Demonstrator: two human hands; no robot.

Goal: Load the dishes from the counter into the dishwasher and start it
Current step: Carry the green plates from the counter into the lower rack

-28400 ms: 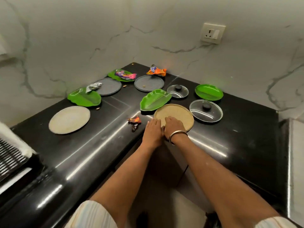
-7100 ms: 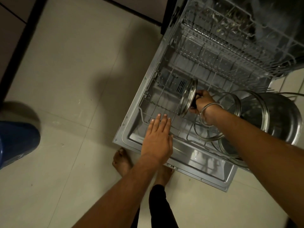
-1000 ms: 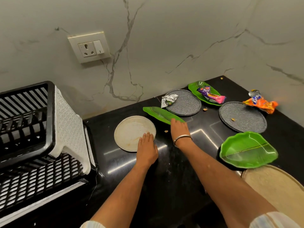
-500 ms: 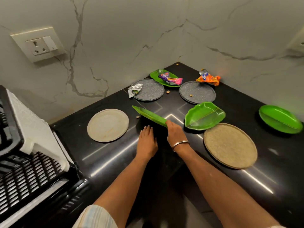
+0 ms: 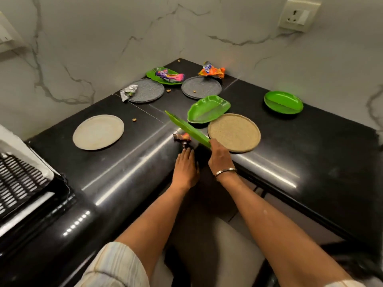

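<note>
On the black counter (image 5: 290, 154) I count eight dishes. Four are green: a leaf-shaped plate (image 5: 187, 129) held edge-on in the air by the right hand (image 5: 219, 156), a second leaf-shaped dish (image 5: 208, 109) lying flat just behind it, an oval green dish (image 5: 283, 102) well apart to the right, and a green plate at the back (image 5: 152, 74) with a purple and pink wrapper (image 5: 170, 76) lying on it. Two are grey round plates (image 5: 148, 90) (image 5: 201, 87) side by side near the corner. One tan round plate (image 5: 234, 132) sits just beside the right hand, and one pale round plate (image 5: 98, 131) lies alone to the left.

There are four wrappers in all: the purple one, an orange one (image 5: 211, 71) at the rim of the right grey plate, a silver one (image 5: 128, 92) on the edge of the left grey plate, and a small dark one (image 5: 182, 138) under the raised leaf plate.

The right hand's fingers curl round the near end of the tilted leaf plate; a metal bangle (image 5: 225, 172) circles that wrist. The left hand (image 5: 185, 164) lies flat on the counter edge, fingers straight and together.

A black slatted rack (image 5: 18, 183) is cut off at the left edge. Crumbs dot the counter, too small to identify. One wall socket (image 5: 298, 14) shows upper right.
</note>
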